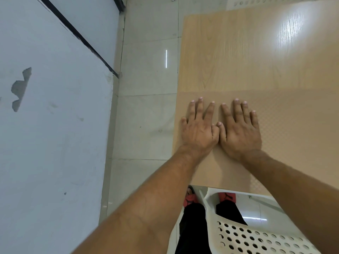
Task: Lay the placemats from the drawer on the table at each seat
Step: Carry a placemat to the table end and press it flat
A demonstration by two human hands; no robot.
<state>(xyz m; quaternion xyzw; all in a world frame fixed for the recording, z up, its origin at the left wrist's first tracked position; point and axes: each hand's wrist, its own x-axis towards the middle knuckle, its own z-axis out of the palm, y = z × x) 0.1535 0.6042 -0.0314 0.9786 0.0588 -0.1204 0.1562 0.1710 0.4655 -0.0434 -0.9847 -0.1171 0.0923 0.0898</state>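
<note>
A tan placemat with a fine woven pattern lies flat on the near end of the light wood table, its left edge at the table's left edge. My left hand and my right hand press palm-down on the mat side by side near its left end, fingers straight and spread, thumbs touching. Neither hand holds anything.
A white perforated plastic chair stands between me and the table's near edge. A second white perforated chair shows beyond the far edge. Pale tiled floor runs along the table's left side, bounded by a grey-white wall.
</note>
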